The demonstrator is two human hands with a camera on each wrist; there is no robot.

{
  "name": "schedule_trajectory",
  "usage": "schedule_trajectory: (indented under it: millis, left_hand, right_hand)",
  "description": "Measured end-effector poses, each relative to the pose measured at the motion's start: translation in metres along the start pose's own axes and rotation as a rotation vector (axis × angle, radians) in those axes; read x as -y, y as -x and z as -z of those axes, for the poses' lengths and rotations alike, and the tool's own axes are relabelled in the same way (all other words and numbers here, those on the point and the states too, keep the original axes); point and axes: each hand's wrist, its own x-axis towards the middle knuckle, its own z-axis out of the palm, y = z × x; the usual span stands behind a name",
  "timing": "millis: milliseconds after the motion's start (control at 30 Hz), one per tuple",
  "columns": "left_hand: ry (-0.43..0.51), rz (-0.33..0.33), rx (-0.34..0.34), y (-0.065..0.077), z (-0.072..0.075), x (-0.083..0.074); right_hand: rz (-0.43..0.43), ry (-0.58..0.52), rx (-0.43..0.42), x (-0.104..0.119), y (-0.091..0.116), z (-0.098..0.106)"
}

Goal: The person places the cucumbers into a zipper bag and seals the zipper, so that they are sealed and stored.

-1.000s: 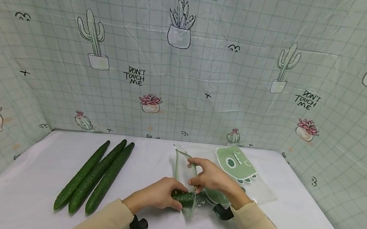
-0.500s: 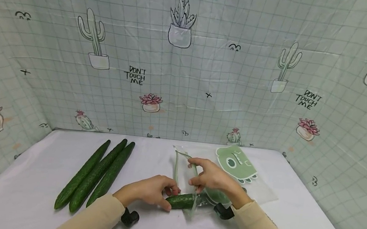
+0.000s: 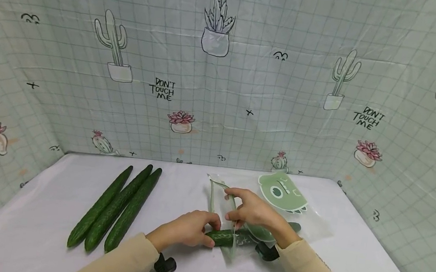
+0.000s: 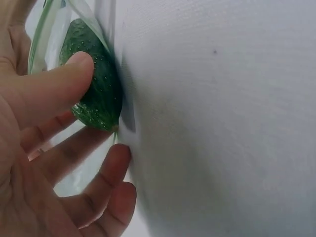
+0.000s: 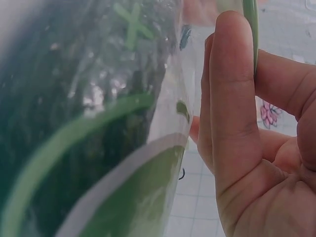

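A cucumber lies partly inside a clear zip bag printed with a green cartoon figure. My left hand grips its protruding near end; in the left wrist view the thumb lies across the cucumber and a finger is under its tip. With the right hand I pinch the green-edged mouth of the bag, holding it apart around the cucumber. The right wrist view shows dark green cucumber behind the printed plastic, beside my right fingers. The cucumber's far end is covered by the bag and right hand.
To the left, three long cucumbers lie side by side on the white tabletop. A curtain with cactus prints rises behind the table and along both sides. Each wrist carries a small black camera.
My left hand drew back leftward along the cucumber, then came right again and now covers its end. The right hand has stayed at the bag's mouth.
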Motion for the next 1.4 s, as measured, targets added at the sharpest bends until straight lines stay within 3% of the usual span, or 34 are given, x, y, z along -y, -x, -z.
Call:
schedule_trajectory:
  millis: [367,633,833,1033,1400]
  left_hand:
    - [-0.022,0.005,0.049,0.000,0.002,0.005]
    - [-0.172,-0.040,0.054,0.002,0.004,0.003]
    - [-0.206,-0.079,0.031,-0.001,0.001,-0.004]
    - [-0.271,-0.070,-0.011,-0.011,-0.009,-0.009]
    - [-0.198,-0.091,-0.010,-0.011,-0.008,-0.006]
  right_hand:
    - [0.019,-0.021,0.005,0.002,0.002,0.001]
    - [0.014,-0.015,0.010,0.001,0.001,0.002]
    - [0.018,-0.008,0.014,0.001,0.001,0.002]
    - [0.019,-0.019,0.016,0.002,0.002,0.001]
    - [0.010,-0.008,0.015,0.001,0.002,0.002]
